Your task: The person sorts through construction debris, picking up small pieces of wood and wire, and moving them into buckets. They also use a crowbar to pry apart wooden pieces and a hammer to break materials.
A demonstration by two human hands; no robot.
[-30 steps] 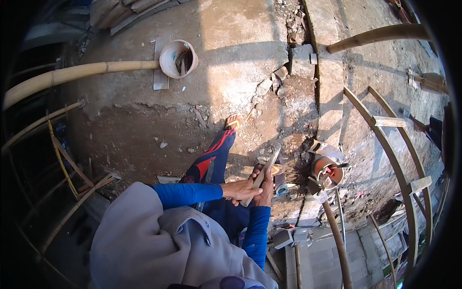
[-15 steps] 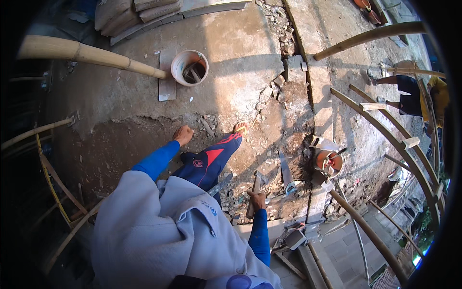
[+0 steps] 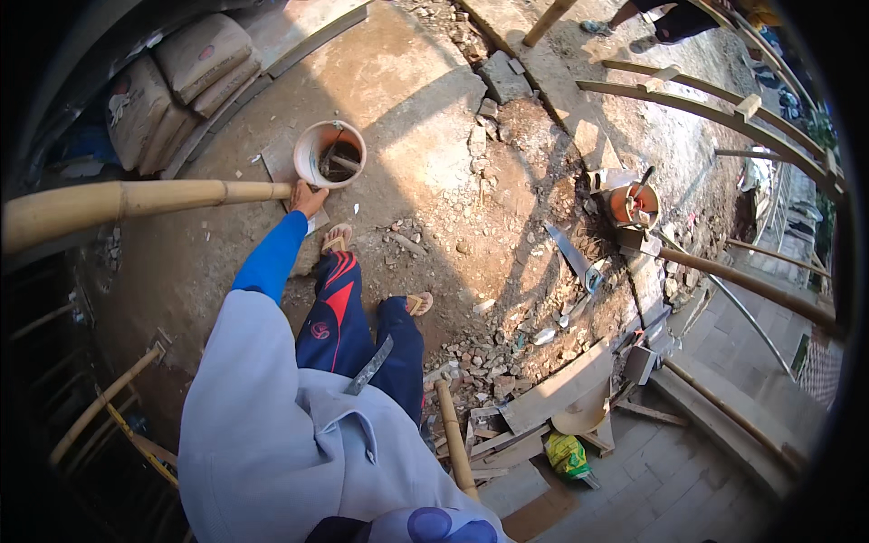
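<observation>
My left hand [image 3: 308, 198] reaches forward with its fingers curled. It overlaps the lower end of the thick bamboo pole [image 3: 195, 194] and the near rim of a pale orange bucket [image 3: 305, 156]. Whether it grips either one is hard to make out. Inside the bucket lie dark wet material and a stick-like handle [image 3: 345, 164]. A board [image 3: 276, 159] lies partly under the bucket. From the front of my shirt sticks a flat grey strip [image 3: 369, 366]. My right hand is out of view.
Stacked sacks [image 3: 204, 56] stand at far left. Rubble [image 3: 493, 366] covers the ground ahead and right, with a handsaw [image 3: 574, 256] on it. An orange bucket [image 3: 633, 206] holds tools. Lower right are loose boards [image 3: 559, 389] and a bamboo pole [image 3: 454, 441]. Another person's legs [image 3: 665, 20] show far right.
My body has turned and shifted left, and my left arm has stretched out to the pole and bucket. My right hand, which held a flat bar-like piece, has left the view.
</observation>
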